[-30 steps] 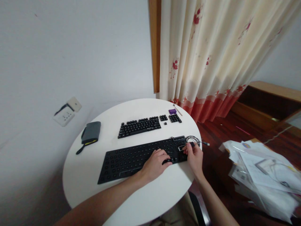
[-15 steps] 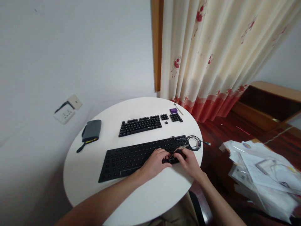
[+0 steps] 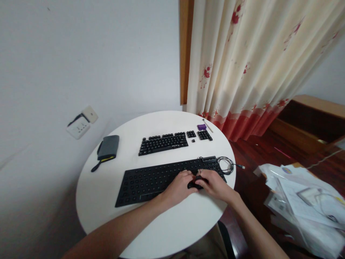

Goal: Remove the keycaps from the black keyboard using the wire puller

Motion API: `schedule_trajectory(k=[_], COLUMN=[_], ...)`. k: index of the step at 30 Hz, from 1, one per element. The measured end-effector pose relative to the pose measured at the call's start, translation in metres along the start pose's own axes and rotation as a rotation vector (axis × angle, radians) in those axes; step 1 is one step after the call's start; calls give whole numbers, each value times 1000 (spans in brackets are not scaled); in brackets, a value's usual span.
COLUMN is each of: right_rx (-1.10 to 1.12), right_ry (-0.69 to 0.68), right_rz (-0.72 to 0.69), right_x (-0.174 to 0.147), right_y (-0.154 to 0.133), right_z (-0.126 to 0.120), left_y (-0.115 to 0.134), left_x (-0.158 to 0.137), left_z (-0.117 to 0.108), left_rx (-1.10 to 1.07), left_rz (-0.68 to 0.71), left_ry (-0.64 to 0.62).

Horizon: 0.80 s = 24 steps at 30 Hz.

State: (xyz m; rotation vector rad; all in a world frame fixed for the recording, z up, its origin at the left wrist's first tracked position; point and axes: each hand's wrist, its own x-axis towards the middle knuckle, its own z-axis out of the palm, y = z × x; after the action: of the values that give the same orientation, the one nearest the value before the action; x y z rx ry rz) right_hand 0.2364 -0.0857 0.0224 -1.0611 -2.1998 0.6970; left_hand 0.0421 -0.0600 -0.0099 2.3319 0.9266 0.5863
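Observation:
A black keyboard [image 3: 151, 180] stripped of its keycaps lies across the front of the round white table [image 3: 161, 235]. Over its right part my two hands meet, fingers bent inward. My right hand [image 3: 214, 182] pinches what looks like a wire keycap puller, mostly covered by the fingers. My left hand [image 3: 179, 185] rests on the keyboard with thumb and fingers closed round a small dark piece between the hands, too hidden to name. Behind the keyboard, the removed black keycaps [image 3: 163, 144] are laid out in keyboard order, with a number-pad group [image 3: 205, 135] at their right.
A coiled USB cable [image 3: 226, 166] sits by the keyboard's right end. A grey pouch [image 3: 108, 147] lies at the left, a purple cloth [image 3: 201, 127] and a thin brush [image 3: 207, 125] at the back. Plastic-wrapped papers [image 3: 304, 201] are piled on the right.
My right hand has turned and drawn in closer to the left, so the wire between them is now mostly covered. The whole view has shifted slightly.

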Motion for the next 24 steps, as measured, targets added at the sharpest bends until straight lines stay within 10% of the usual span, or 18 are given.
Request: schedule_trajectory(k=[24], right_rx=[-77], right_ry=[440], right_rz=[268], right_x=[-9], right_y=[9], right_z=[51], left_y=[7], left_x=[0], left_z=[0], left_rx=[52], left_rz=[-6], left_ry=[8])
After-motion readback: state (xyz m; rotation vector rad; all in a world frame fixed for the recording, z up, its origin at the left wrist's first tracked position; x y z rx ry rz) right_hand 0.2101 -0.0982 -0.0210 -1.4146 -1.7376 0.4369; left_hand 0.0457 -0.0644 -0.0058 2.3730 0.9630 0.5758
